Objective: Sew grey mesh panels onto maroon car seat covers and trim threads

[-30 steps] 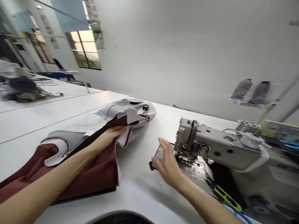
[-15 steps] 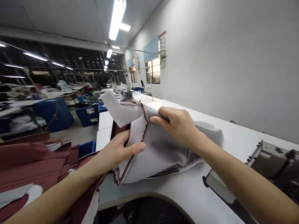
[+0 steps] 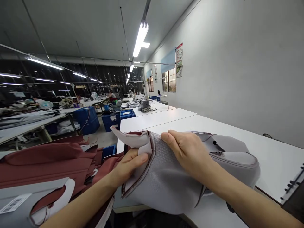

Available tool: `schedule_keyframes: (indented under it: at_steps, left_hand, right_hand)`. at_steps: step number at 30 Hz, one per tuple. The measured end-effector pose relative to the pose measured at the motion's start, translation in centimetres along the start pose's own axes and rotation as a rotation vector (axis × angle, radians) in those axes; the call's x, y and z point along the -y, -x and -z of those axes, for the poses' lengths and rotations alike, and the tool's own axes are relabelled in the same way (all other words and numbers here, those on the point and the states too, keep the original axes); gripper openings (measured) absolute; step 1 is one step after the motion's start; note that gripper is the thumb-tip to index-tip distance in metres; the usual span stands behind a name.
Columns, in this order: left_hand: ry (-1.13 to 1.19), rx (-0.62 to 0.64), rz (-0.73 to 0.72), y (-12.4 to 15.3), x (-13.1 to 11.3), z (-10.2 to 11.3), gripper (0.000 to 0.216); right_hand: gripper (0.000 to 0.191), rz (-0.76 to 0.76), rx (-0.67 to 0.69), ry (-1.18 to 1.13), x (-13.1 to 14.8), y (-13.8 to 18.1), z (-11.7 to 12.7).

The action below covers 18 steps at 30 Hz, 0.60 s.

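A grey sewn cover [image 3: 166, 186] with dark red seam edges lies across the white table in front of me. My left hand [image 3: 133, 163] is closed on its left edge, thumb on top near the seam and the other fingers hidden under a pale flap [image 3: 130, 139]. My right hand [image 3: 187, 148] grips the upper fabric, thumb and fingers pinched together. Grey mesh cloth stretches between both hands. The cover's right part [image 3: 237, 158] rests on the tabletop, showing an opening with a white lining.
Dark red sewn pieces [image 3: 47, 161] are piled at the left, with a grey piece bearing a barcode label [image 3: 15, 202]. A sewing machine part [image 3: 294, 186] stands at the right edge. Blue crates [image 3: 86, 120] stand on the floor beyond. The white table [image 3: 171, 118] runs along the wall.
My view has tilted up and swung left. The cover has turned so more of its grey mesh face shows, and its right part has moved outward. Both hands still grip it.
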State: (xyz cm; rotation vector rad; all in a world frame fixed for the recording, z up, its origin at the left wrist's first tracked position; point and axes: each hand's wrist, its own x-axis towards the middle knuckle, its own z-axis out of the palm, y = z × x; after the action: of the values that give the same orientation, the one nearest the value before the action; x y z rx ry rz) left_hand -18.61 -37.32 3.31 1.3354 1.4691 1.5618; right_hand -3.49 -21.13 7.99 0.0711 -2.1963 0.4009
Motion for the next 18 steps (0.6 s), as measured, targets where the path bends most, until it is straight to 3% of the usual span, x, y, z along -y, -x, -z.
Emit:
schedule_keyframes:
  at_steps: [3,7,10,13,15,18]
  left_hand:
    - [-0.033,-0.096,-0.048,0.1,0.0,-0.9,0.055]
    - [-0.06,-0.257,-0.01,0.0,-0.4,-2.9,0.05]
    - [-0.072,-0.174,-0.01,0.0,-0.3,-4.4,0.048]
    - [-0.485,0.049,-0.006,0.6,-0.3,-5.3,0.037]
    - [-0.875,0.118,-0.14,1.4,-0.4,-5.2,0.027]
    - [-1.143,-0.083,-0.603,2.6,-0.4,-4.2,0.021]
  right_hand:
    - [0.049,0.016,-0.042,0.036,0.1,0.3,-0.1]
    - [0.046,0.072,-0.09,0.071,-0.1,0.7,-0.1]
    - [0.046,0.241,-0.138,0.041,-1.7,1.3,-0.1]
    - [0.046,0.417,-0.17,0.015,-4.5,2.6,0.3]
    - [0.045,0.473,-0.204,0.044,-6.5,4.0,0.9]
    - [0.043,0.47,-0.255,0.121,-8.6,6.7,1.8]
